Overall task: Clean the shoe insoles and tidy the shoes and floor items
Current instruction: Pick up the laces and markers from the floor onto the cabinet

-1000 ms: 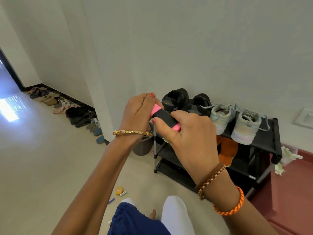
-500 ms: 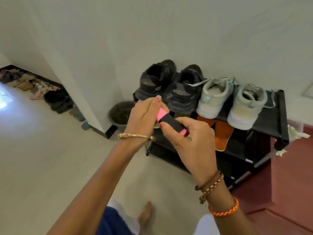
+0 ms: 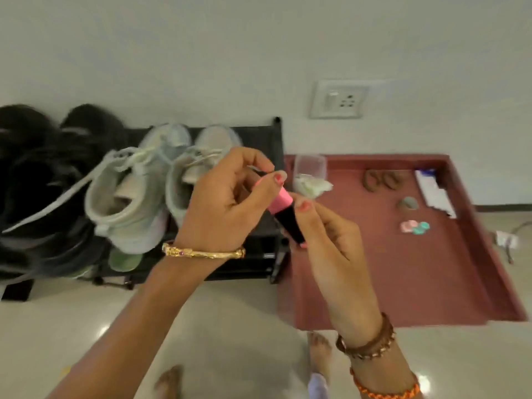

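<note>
Both hands hold a small pink-and-black marker-like item (image 3: 283, 213) in front of me. My left hand (image 3: 227, 203) pinches its pink upper end with thumb and fingers. My right hand (image 3: 331, 240) grips the black lower body. Behind the hands a black shoe rack (image 3: 259, 133) carries a pair of pale grey-white sneakers (image 3: 129, 203) and, further left, dark black shoes (image 3: 37, 174). A green sole (image 3: 123, 262) shows on the rack's lower shelf.
A raised maroon floor section (image 3: 403, 269) right of the rack holds a clear cup with white scraps (image 3: 310, 177), brown rings (image 3: 383, 180), a white-blue packet (image 3: 434, 194), a grey lump (image 3: 408, 203) and pink and teal discs (image 3: 414, 226). A wall socket (image 3: 339, 99) sits above. My bare feet (image 3: 319, 352) stand on the glossy tile.
The view has swung right and down, from the corridor side to the rack's right end and the maroon floor section. Both hands keep hold of the pink-and-black item, now more upright.
</note>
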